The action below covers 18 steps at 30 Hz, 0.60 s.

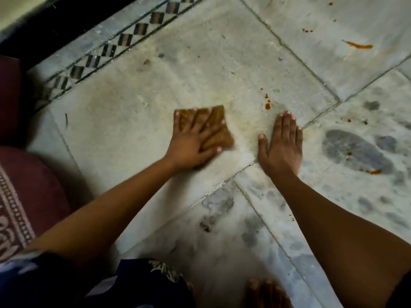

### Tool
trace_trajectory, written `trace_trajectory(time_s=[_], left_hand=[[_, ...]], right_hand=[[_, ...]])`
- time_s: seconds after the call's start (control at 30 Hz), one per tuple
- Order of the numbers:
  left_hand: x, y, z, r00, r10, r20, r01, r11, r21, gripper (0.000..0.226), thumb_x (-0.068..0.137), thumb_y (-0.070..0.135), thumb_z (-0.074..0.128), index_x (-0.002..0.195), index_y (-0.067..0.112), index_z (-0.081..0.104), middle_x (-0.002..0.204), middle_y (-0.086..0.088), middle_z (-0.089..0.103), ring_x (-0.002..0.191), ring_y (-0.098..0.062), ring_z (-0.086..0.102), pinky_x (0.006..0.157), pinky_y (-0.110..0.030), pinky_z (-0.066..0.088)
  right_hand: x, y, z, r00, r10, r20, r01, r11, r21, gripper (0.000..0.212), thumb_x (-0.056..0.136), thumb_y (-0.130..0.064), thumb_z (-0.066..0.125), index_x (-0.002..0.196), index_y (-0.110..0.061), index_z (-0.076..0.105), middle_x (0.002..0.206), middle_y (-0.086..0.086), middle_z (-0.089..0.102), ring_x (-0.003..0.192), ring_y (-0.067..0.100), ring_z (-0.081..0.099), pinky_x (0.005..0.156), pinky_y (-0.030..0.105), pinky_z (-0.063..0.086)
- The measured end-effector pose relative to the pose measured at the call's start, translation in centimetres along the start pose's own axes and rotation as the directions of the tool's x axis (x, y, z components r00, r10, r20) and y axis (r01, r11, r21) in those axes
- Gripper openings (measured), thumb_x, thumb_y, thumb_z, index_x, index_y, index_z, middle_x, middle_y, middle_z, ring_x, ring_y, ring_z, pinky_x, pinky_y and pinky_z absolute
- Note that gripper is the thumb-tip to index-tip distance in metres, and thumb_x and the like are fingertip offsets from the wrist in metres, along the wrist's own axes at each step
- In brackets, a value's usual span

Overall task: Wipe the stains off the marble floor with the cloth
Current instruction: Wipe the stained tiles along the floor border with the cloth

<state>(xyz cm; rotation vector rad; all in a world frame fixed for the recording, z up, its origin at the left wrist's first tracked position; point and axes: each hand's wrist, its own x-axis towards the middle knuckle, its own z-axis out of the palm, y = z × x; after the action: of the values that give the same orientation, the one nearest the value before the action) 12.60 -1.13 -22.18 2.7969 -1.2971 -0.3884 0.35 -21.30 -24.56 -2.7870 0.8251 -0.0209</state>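
Near the middle of the frame, left hand [195, 138] pressed palm-down on a brown folded cloth [213, 121], fingers spread wide across it, thumb out toward the lower right edge of the fabric. Forearm stretched in from the lower left, nearly straight, slightly blurred. Cloth flat against the pale marble floor [133, 130], its upper corners showing past the fingertips.

Just right of centre, right hand [282, 143] laid flat on the bare marble, fingers together and pointing toward the top of the frame, thumb splayed out to the left; nothing held. Right forearm angled in from the lower right corner.

Above and between the two hands, a small cluster of red-orange stains [267, 104]; more toward the upper right, including a long orange smear [359, 45], and another at the right edge [374, 172].

Along the upper left, a checkered inlay border [124, 40]. At the left edge, a maroon patterned rug [24, 196]. At the bottom, dark printed clothing [138, 283] and bare toes [264, 287].
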Motion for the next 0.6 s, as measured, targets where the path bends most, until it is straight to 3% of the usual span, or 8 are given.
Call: trace_trajectory(time_s=[0.07,0.13,0.23,0.33,0.37,0.43,0.53,0.6], left_hand=[[-3.7,-2.2,0.7,1.000,0.022,-0.019,-0.022,1.000,0.005,0.071,0.081,0.075,0.021,0.144,0.043,0.011,0.158,0.003,0.008,0.145,-0.030,0.005,0.110,-0.059,-0.005],[-5.3,-6.3,0.5,0.989,-0.146,-0.028,0.146,0.989,-0.001,0.074,0.079,0.077,0.018,0.145,0.043,0.010,0.159,0.002,0.009,0.146,-0.028,0.006,0.110,-0.059,-0.004],[-2.1,-11.3,-1.1,0.888,-0.459,-0.033,0.458,0.888,-0.042,0.071,0.083,0.071,0.023,0.147,0.043,0.011,0.160,0.001,0.007,0.146,-0.031,0.004,0.110,-0.059,-0.003],[4.2,-10.9,-2.7,0.783,-0.620,-0.052,0.611,0.782,-0.126,0.064,0.091,0.062,0.030,0.148,0.039,0.014,0.160,-0.002,0.008,0.145,-0.033,0.002,0.111,-0.061,-0.003],[5.8,-9.7,-2.8,0.789,-0.612,-0.056,0.603,0.789,-0.121,0.063,0.092,0.060,0.031,0.149,0.036,0.016,0.159,-0.003,0.009,0.145,-0.033,0.003,0.111,-0.061,-0.004],[7.2,-6.5,-2.5,0.872,-0.485,-0.061,0.481,0.874,-0.076,0.066,0.090,0.062,0.027,0.149,0.033,0.017,0.159,-0.006,0.011,0.145,-0.033,0.005,0.111,-0.061,-0.007],[4.2,-2.0,-1.1,0.994,-0.075,-0.075,0.077,0.996,0.034,0.070,0.086,0.065,0.022,0.149,0.033,0.017,0.158,-0.005,0.015,0.145,-0.031,0.011,0.111,-0.057,-0.004],[0.7,-2.5,-0.2,0.986,0.150,-0.076,-0.144,0.986,0.083,0.066,0.088,0.063,0.026,0.146,0.033,0.025,0.156,-0.002,0.021,0.144,-0.027,0.016,0.113,-0.054,0.003]], right_hand=[[0.1,0.0,0.1,1.000,-0.001,0.005,0.001,1.000,-0.011,0.070,0.094,-0.045,0.016,0.149,-0.003,0.007,0.158,0.015,0.006,0.146,0.024,0.002,0.117,0.036,-0.003],[0.0,0.0,0.1,1.000,0.003,0.004,-0.003,1.000,-0.020,0.070,0.094,-0.045,0.016,0.149,-0.003,0.006,0.157,0.015,0.005,0.146,0.025,0.001,0.117,0.036,-0.004],[0.0,0.0,0.1,1.000,0.008,-0.001,-0.008,1.000,-0.023,0.070,0.094,-0.045,0.018,0.149,-0.002,0.007,0.157,0.016,0.005,0.146,0.025,0.002,0.117,0.036,-0.003],[0.1,0.0,0.0,1.000,0.000,0.005,0.000,1.000,-0.027,0.071,0.094,-0.045,0.018,0.149,-0.002,0.006,0.157,0.016,0.005,0.146,0.025,0.001,0.117,0.036,-0.003],[0.1,0.0,0.0,1.000,-0.001,0.005,0.001,1.000,-0.027,0.071,0.094,-0.045,0.018,0.149,-0.002,0.006,0.157,0.016,0.005,0.146,0.025,0.001,0.117,0.036,-0.003],[0.1,0.0,0.0,1.000,0.001,0.001,-0.001,1.000,-0.024,0.070,0.094,-0.045,0.019,0.149,-0.002,0.007,0.157,0.016,0.006,0.146,0.025,0.003,0.118,0.037,-0.002],[0.0,0.1,-0.1,1.000,0.005,-0.005,-0.005,1.000,-0.015,0.071,0.093,-0.046,0.016,0.149,-0.002,0.008,0.157,0.016,0.008,0.145,0.026,0.005,0.118,0.038,0.000],[0.0,0.0,0.0,1.000,0.002,-0.008,-0.002,1.000,-0.011,0.072,0.092,-0.047,0.014,0.149,-0.003,0.008,0.157,0.016,0.007,0.145,0.026,0.005,0.118,0.038,0.001]])
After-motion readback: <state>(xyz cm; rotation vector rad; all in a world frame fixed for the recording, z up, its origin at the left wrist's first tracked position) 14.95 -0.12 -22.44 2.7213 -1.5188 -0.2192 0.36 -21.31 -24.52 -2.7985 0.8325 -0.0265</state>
